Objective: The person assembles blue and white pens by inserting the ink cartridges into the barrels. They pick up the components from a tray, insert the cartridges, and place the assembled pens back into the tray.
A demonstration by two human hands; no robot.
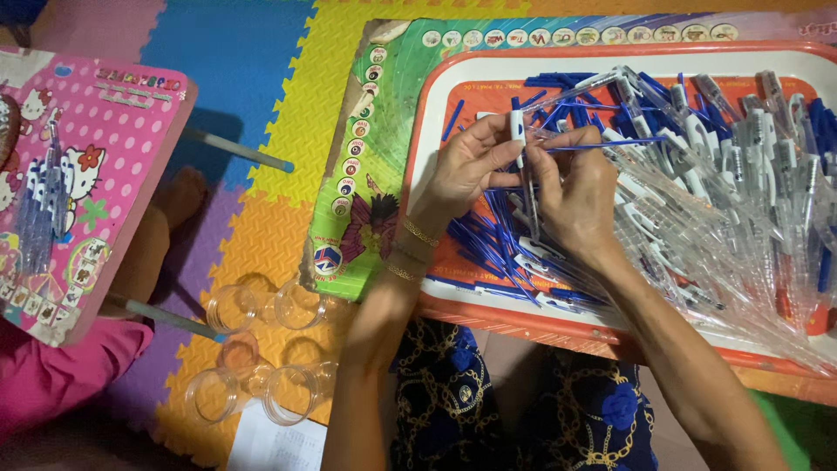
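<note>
Both my hands work over the tray's (453, 288) left end, left hand (466, 166) pinching a pen barrel (518, 131) upright, right hand (571, 196) gripping a blue refill (602, 144), which should feed in straight.

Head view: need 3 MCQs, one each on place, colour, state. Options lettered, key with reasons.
1. Where do the clear plastic cups stand?
A. on the foam floor mat
B. in the tray
C. on the pink board

2. What colour is the rim of the tray that holds the pen parts?
A. green
B. orange-red
C. black

3. What are the left hand and right hand doing?
A. resting flat
B. both gripping one pen
C. lifting a cup

Key: 1 A, cups sit on the mat left of the tray; 2 B, rim is orange-red; 3 B, fingers of both meet on the pen.
</note>
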